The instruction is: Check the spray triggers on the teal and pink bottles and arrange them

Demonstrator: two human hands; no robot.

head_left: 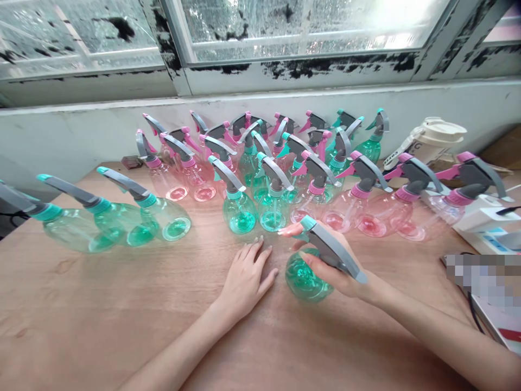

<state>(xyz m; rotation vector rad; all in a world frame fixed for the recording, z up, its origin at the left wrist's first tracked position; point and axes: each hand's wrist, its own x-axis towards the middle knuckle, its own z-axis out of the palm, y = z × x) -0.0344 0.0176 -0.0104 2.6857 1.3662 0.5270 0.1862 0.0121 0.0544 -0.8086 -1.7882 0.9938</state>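
My right hand (345, 260) is wrapped round the neck of a green spray bottle (306, 279) with a grey and teal trigger head. Its thumb and fingers close just below the head, and the bottle is near the table's surface; I cannot tell whether it touches. Flat on the table (134, 315), to the left of that bottle, lies my left hand (248, 277), fingers apart and holding nothing. Just beyond its fingertips stand two green spray bottles (239, 213). A row of pink spray bottles (345, 209) runs off to the right of them.
Three green spray bottles (166, 217) stand at the left. More pink and green bottles crowd against the wall (101, 138) below the window. At the right are a cream lidded cup (437, 138), a white power strip (484, 214) with a cable, and a partly blurred flat object (484, 309).
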